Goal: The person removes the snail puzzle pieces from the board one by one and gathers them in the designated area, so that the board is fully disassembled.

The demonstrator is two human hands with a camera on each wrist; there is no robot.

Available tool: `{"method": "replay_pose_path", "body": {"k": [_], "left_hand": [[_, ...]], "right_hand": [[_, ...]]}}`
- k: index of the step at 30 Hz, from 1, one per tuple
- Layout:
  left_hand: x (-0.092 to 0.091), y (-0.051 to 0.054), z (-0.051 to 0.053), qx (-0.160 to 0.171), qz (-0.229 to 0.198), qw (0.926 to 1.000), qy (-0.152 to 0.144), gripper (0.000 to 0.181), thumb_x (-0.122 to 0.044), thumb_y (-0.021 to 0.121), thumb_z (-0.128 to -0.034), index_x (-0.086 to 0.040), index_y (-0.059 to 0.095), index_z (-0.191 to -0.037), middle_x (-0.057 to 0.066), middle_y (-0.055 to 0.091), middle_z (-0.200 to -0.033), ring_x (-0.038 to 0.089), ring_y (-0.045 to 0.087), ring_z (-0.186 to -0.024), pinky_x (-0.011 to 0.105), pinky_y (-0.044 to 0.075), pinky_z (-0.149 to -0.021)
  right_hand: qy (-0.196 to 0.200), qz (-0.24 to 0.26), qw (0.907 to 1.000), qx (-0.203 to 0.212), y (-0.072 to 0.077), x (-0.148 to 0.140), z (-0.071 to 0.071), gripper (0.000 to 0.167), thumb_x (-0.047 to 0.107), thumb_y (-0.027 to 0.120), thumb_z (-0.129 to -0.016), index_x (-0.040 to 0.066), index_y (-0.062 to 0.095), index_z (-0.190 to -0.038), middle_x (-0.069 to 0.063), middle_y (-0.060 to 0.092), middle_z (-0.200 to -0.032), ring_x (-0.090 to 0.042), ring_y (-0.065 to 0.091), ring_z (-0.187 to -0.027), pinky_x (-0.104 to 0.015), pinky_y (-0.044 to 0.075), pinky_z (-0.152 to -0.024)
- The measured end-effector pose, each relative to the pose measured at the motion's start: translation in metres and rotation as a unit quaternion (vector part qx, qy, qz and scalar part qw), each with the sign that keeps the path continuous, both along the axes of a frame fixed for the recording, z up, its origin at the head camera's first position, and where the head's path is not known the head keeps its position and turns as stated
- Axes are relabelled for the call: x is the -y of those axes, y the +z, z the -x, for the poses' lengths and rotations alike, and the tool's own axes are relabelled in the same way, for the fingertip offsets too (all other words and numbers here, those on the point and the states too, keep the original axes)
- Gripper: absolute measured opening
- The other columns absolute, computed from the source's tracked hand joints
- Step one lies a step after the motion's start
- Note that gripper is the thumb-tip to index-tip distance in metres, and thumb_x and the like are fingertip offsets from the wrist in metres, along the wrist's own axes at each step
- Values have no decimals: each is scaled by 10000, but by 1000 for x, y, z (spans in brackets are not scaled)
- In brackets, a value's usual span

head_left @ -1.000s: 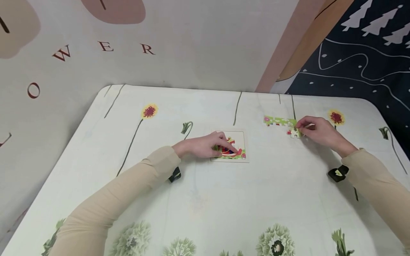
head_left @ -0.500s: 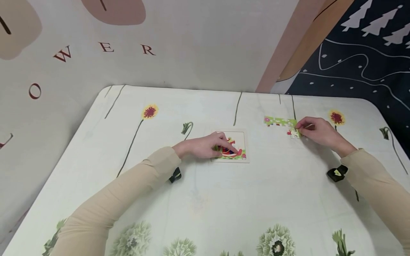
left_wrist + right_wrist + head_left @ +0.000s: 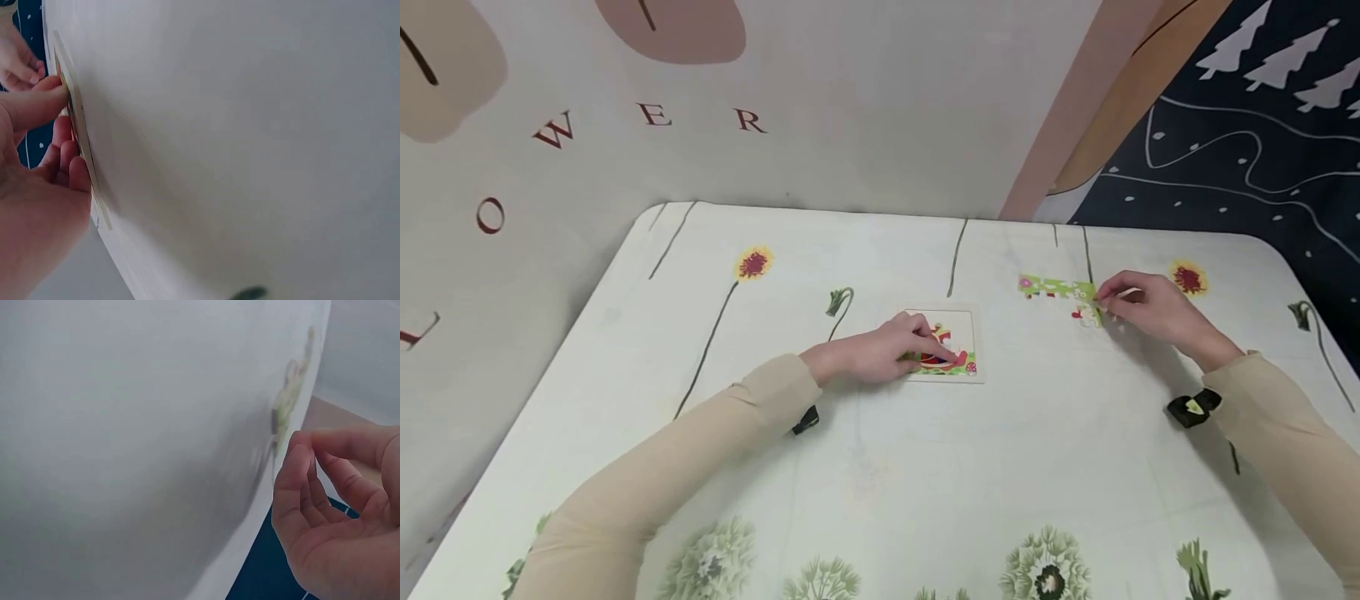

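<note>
My left hand [image 3: 883, 348] rests on the square puzzle board [image 3: 940, 380], its index finger stretched over the red snail picture [image 3: 960, 358] and its thumb at the left part. In the left wrist view, several fingers of the left hand [image 3: 44, 144] lie against the board [image 3: 80, 122]. At the back right, the right hand [image 3: 1157, 310] pinches the right end of a group of joined green puzzle pieces [image 3: 1052, 287], just above a piece with a red patch [image 3: 1086, 315]. The right wrist view shows the thumb and index tips of that hand [image 3: 340, 506] meeting beside the pieces [image 3: 290, 394].
The white cloth [image 3: 940, 467] has printed flowers and stems. Behind it rises a pale wall hanging [image 3: 865, 150] with letters, and a dark patterned cloth [image 3: 1225, 167] hangs at the right. A black wrist device [image 3: 1191, 408] sits under the right sleeve.
The lower piece near my right hand has shifted slightly left and tilted, and the right fingertips have moved a little to the right. The left hand stays on the board.
</note>
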State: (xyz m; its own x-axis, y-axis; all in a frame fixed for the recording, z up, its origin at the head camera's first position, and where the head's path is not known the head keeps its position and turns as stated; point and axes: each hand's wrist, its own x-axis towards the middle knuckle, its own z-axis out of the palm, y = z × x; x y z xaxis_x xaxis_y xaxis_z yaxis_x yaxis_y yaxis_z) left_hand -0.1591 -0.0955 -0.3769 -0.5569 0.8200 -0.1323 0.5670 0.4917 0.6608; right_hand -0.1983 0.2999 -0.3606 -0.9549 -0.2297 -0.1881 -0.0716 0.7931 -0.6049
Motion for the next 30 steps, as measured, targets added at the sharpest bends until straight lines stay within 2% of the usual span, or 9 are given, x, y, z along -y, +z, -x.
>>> {"method": "replay_pose_path", "body": {"k": [3,8,14,20,30], "left_hand": [[0,-1,-4,-187,-42,9998,37,399,36,590,-996,-112,705,-1349,53,537,-1083,219,426,-1054,330,363,-970],[3,4,-6,-75,-20,9996,264,331,6,635,-990,-117,752,-1274,53,557,-1093,229,441,-1083,340,389,-969],[11,7,-6,-74,-72,9992,392,266,-11,669,-978,-83,777,-1210,64,605,-1095,233,484,-1066,350,416,-950],[21,5,-1,196,-176,9986,461,272,-9,682,-964,-90,780,-1204,54,607,-1124,232,486,-1092,365,415,-960],[22,-2,9,636,-269,9971,309,326,4,700,-934,-75,755,-1246,78,585,-1179,250,465,-1129,340,384,-914]], "right_hand": [[-29,74,10000,-48,3,2,-3,239,129,595,-1036,-57,643,-1178,-262,629,-1228,-121,571,-889,-170,438,-716],[41,222,9996,-189,6,10,-8,228,107,597,-1025,-58,658,-1170,-252,643,-1207,-75,588,-874,-169,446,-718],[200,319,9992,-123,12,25,-15,224,111,593,-1038,-50,650,-1182,-247,658,-1177,-231,612,-925,-219,468,-690],[579,477,9967,-299,13,44,-18,157,52,613,-1013,-46,680,-1116,-230,666,-1176,-221,625,-915,-196,463,-713],[1003,956,9896,-391,13,71,-26,142,-9,625,-983,-55,709,-1088,-216,696,-1118,-187,651,-883,-211,488,-722]]}}
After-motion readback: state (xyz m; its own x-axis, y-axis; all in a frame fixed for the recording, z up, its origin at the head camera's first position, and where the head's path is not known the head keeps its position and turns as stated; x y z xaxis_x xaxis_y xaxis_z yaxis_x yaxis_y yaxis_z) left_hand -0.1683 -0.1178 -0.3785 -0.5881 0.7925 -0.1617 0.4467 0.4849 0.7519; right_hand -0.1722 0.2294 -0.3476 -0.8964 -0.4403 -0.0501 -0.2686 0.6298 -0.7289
